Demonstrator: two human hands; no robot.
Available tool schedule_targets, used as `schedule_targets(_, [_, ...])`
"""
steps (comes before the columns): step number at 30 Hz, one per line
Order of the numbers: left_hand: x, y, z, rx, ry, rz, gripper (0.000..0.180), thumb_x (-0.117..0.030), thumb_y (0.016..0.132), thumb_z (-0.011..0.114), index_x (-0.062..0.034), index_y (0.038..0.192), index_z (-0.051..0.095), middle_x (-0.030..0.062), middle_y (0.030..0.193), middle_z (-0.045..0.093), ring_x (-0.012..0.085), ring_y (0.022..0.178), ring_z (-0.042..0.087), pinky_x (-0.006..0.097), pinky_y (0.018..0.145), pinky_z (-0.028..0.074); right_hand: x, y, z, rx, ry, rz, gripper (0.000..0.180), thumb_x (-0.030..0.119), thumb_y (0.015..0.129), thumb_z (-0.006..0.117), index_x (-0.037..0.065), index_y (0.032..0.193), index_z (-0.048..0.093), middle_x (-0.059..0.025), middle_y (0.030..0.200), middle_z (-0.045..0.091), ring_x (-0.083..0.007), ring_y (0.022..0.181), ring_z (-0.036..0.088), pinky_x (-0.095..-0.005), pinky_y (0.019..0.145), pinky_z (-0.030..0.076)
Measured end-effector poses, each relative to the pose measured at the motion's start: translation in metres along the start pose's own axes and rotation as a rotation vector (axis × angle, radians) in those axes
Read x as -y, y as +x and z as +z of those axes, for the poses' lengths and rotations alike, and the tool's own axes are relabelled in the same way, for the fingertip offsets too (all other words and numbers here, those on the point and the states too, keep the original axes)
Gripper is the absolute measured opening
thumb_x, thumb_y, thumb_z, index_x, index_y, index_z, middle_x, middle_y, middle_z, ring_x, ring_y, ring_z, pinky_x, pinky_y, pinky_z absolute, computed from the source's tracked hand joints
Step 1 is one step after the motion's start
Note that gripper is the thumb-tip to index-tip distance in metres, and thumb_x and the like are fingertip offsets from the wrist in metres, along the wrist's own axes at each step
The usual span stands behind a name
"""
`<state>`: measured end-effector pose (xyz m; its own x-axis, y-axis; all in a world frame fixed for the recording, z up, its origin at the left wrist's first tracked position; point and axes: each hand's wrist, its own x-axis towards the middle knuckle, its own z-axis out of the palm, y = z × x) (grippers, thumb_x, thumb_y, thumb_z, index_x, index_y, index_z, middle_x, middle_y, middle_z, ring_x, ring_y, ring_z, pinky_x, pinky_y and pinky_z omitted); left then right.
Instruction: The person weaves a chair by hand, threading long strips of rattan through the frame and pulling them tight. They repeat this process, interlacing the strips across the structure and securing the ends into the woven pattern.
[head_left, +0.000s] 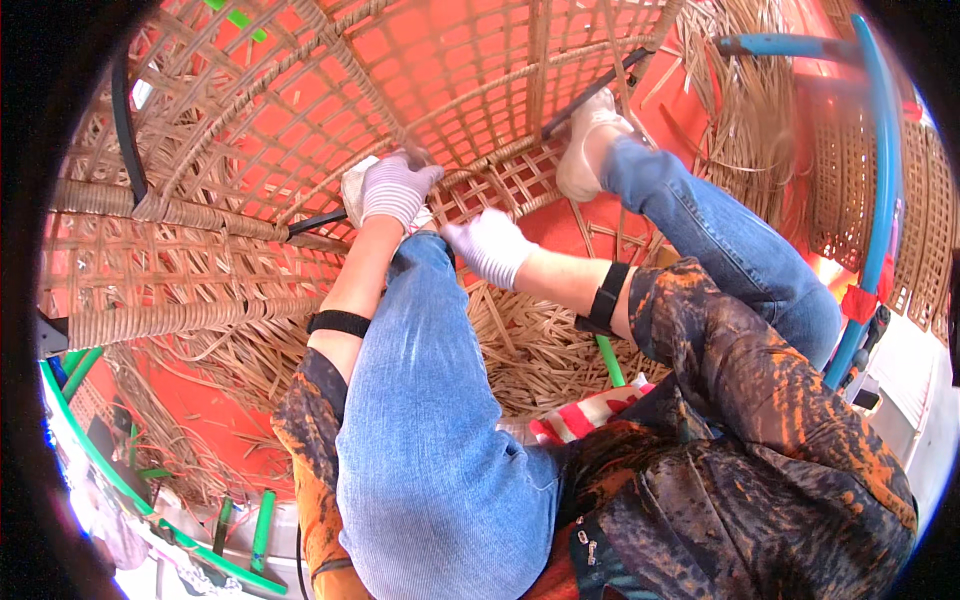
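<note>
A large brown wicker frame with an open woven grid (480, 90) leans in front of me, its wrapped edges crossing the view. My left hand (396, 190), in a striped white-and-purple glove, is closed at the grid's lower part, just above my left shoe. Its fingertips blur against the weave, and what they grip is hidden. My right hand (490, 247), in a similar glove, is closed near my left shin, just right of the left hand. Anything between its fingers is too small to make out.
Loose flat brown strips (540, 340) are heaped on the red floor (200, 400) beneath my legs. More strips (755, 110) hang at the far right. A blue metal bar (880, 200) stands beside a woven panel (925, 230). Green tubing (140, 500) curves along the lower left.
</note>
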<state>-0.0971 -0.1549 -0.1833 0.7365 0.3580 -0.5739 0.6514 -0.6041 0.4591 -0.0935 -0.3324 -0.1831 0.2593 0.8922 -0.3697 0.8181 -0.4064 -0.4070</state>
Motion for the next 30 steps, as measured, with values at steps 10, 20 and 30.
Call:
schedule_targets(10, [0.024, 0.006, 0.019, -0.164, -0.077, 0.039, 0.025, -0.026, 0.082, 0.059, -0.0115, 0.101, 0.067, 0.0153, 0.097, 0.067, 0.0309, 0.091, 0.064, 0.04, 0.084, 0.048, 0.02, -0.097, -0.008, 0.867, 0.128, -0.36, 0.026, 0.017, 0.079, 0.059, 0.006, 0.101, 0.063, -0.0159, 0.091, 0.068, -0.0348, 0.087, 0.065, -0.0441, 0.078, 0.052])
schedule_targets(20, [-0.002, -0.016, -0.007, -0.089, -0.1, -0.081, 0.025, -0.015, 0.082, 0.059, -0.0132, 0.106, 0.067, 0.014, 0.09, 0.068, 0.0266, 0.084, 0.065, 0.036, 0.077, 0.05, -0.058, -0.001, -0.033, 0.003, 0.111, 0.05, 0.019, 0.017, 0.081, 0.053, 0.005, 0.094, 0.061, -0.0174, 0.082, 0.065, -0.0372, 0.08, 0.064, -0.0463, 0.068, 0.051])
schedule_targets(30, [0.012, 0.005, -0.001, -0.206, 0.011, -0.037, 0.025, -0.029, 0.076, 0.063, -0.0161, 0.096, 0.071, 0.0164, 0.089, 0.066, 0.0328, 0.087, 0.062, 0.041, 0.078, 0.048, -0.048, 0.111, -0.005, -0.175, 0.759, 0.292, 0.037, 0.03, 0.08, 0.064, 0.012, 0.112, 0.062, -0.0156, 0.106, 0.065, -0.0335, 0.101, 0.06, -0.0418, 0.086, 0.047])
